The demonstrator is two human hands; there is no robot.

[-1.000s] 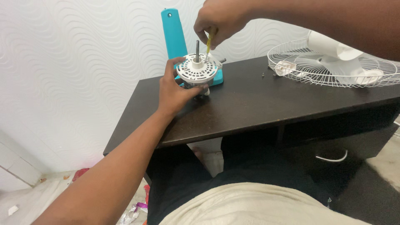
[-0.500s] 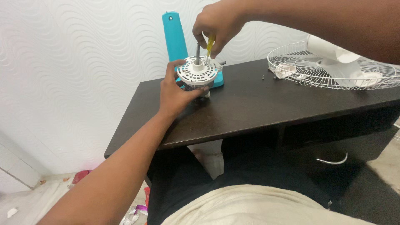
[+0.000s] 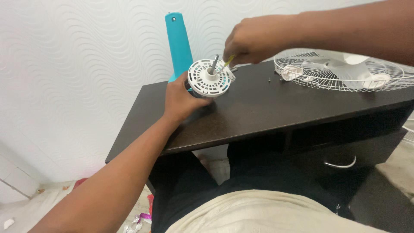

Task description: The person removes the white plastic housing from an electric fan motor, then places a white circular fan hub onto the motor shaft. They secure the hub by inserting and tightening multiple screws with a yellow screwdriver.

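Note:
My left hand (image 3: 180, 101) grips a round white slotted fan motor housing (image 3: 210, 78) with a metal shaft (image 3: 214, 62) sticking up; the housing is tilted toward me above the dark table (image 3: 258, 108). My right hand (image 3: 254, 39) reaches in from the upper right and holds a small yellow-handled screwdriver (image 3: 229, 60), its tip near the housing's right rim. Just behind the housing stands a teal fan stand column (image 3: 178, 41).
A white wire fan guard (image 3: 340, 71) with white blades lies on the table's right side. A small screw (image 3: 269, 79) lies on the tabletop near it. A drawer with a metal handle (image 3: 340, 164) sits under the table. A textured white wall is behind.
The motor housing has tipped toward me in my left hand. My right hand dropped lower and moved right, and the screwdriver went from upright to slanted.

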